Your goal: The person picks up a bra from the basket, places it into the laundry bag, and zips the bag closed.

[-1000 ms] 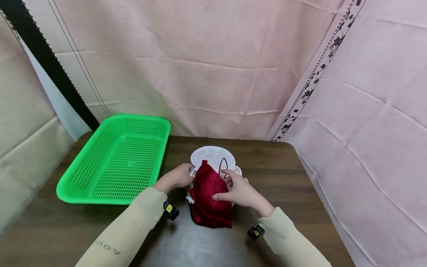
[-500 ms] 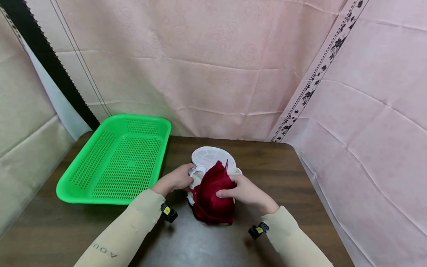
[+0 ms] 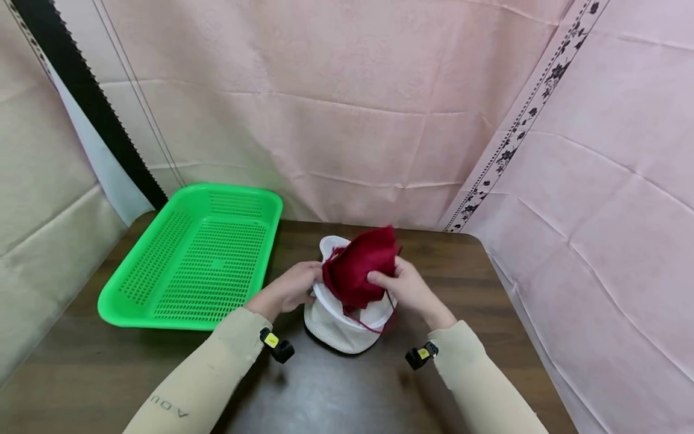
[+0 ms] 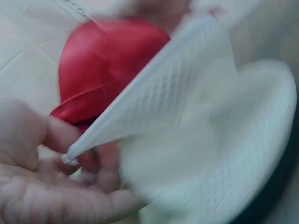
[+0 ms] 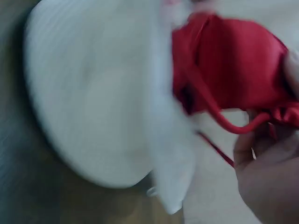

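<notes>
Basket (image 3: 212,265) in tbl (image 3: 461,289)'s far L corner; mesh bag (image 3: 340,330) to its R, nr far edge's middle. Garment (image 3: 362,269) over bag mouth, btwn L hand (image 3: 295,288) & R hand (image 3: 410,290). Back drape (image 3: 303,120) behind far edge, side drape (image 3: 602,223) along R edge.

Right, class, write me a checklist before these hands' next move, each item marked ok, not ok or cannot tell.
1. Right hand gripping the red bra: ok.
2. Left hand holding the mesh laundry bag at its rim: ok.
3. Bag open at the top: ok.
4. Bra strap clear of the rim: not ok, it hangs across the near side.
5. Nothing else inside the bag: cannot tell, the bra hides much of it.
</notes>
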`<state>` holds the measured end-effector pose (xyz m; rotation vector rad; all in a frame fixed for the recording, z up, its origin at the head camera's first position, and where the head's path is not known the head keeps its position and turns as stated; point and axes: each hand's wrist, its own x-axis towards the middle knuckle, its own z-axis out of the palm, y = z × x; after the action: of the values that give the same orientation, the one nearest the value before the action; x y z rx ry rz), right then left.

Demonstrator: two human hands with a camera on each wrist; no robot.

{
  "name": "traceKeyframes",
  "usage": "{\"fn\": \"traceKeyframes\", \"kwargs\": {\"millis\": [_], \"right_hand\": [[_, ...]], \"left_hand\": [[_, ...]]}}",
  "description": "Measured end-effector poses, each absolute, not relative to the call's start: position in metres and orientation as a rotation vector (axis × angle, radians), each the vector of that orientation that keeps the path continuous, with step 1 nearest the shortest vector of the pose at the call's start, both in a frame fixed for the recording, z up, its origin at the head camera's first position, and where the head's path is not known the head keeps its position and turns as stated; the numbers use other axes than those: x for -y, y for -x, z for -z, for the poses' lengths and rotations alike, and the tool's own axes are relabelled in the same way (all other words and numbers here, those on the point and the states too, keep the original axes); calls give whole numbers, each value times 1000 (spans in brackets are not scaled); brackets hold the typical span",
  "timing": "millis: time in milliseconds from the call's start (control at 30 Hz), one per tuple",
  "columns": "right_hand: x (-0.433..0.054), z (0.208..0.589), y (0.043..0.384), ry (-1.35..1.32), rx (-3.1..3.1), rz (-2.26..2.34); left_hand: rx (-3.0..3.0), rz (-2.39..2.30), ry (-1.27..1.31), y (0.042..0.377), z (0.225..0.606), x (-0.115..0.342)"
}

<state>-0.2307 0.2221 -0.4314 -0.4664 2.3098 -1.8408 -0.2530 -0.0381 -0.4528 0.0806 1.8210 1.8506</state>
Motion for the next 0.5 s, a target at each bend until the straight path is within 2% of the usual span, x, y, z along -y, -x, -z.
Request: {"fn": "traceKeyframes", "kwargs": {"millis": [267, 500], "right_hand": [[-207, 453, 225, 651, -2455, 1271], [-192, 449, 237, 588, -2526, 1200]], "left_hand": [[-1760, -2226, 142, 255, 446, 29], [-1840, -2142, 46, 247, 427, 22]]}}
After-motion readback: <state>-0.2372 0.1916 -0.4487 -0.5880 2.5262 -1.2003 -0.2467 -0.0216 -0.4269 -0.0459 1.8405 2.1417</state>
